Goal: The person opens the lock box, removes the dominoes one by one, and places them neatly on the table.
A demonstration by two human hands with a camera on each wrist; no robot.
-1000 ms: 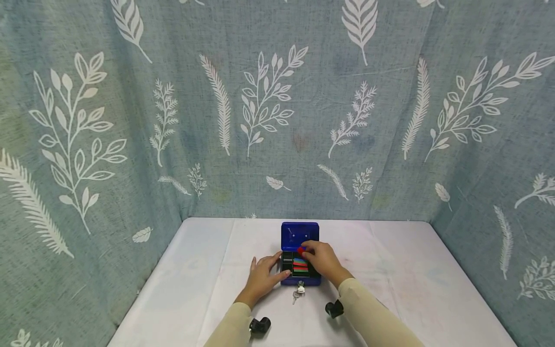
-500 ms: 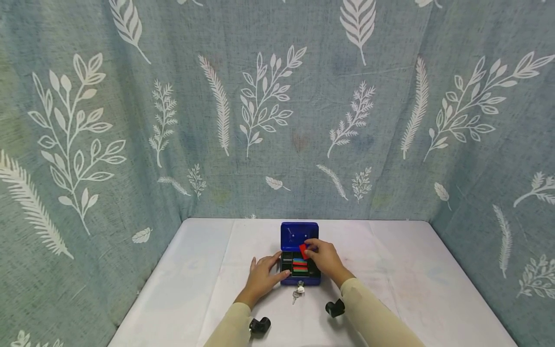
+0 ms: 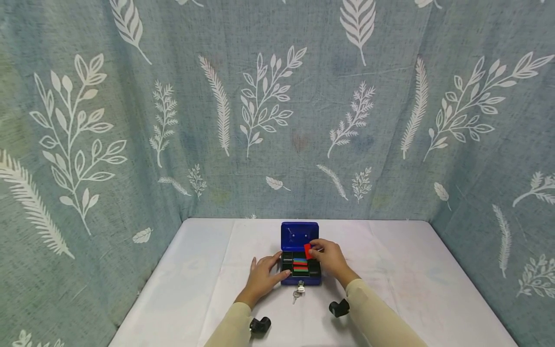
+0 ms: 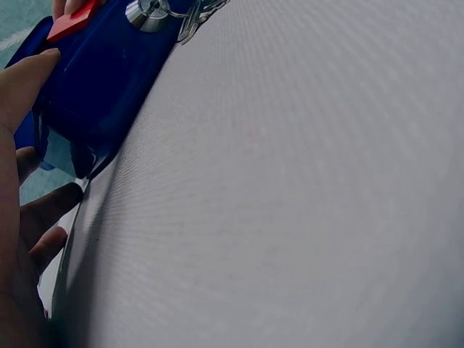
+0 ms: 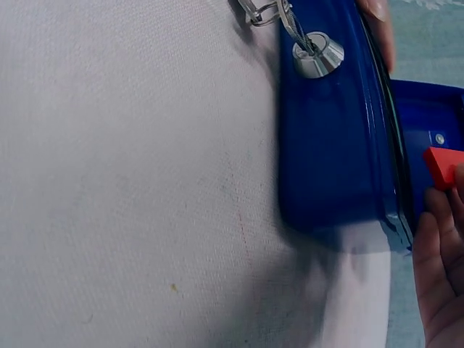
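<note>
A blue cash box (image 3: 285, 281) stands with its lid (image 3: 297, 231) raised. Its black tray (image 3: 286, 258) has several blue, green and red pieces (image 3: 300, 265) lying in the middle section. My right hand (image 3: 330, 257) pinches a flat red block (image 3: 308, 250) above the tray's right rear part; the red block (image 5: 442, 165) also shows in the right wrist view. On the box's left side rests my left hand (image 3: 261, 279), fingers spread and fairly straight, thumb at the front left edge. In the left wrist view its thumb (image 4: 32, 76) lies at the box rim.
Keys (image 3: 297, 294) hang from the lock (image 3: 301, 284) on the front of the box. White cloth (image 3: 368, 250) covers the table, with a leaf-patterned curtain (image 3: 277, 144) behind and at both sides. Black wrist mounts (image 3: 260, 326) stick out from both sleeves.
My right hand has drawn slightly to the right with the red block, which now shows more of its length. The left hand and the box have stayed in place.
</note>
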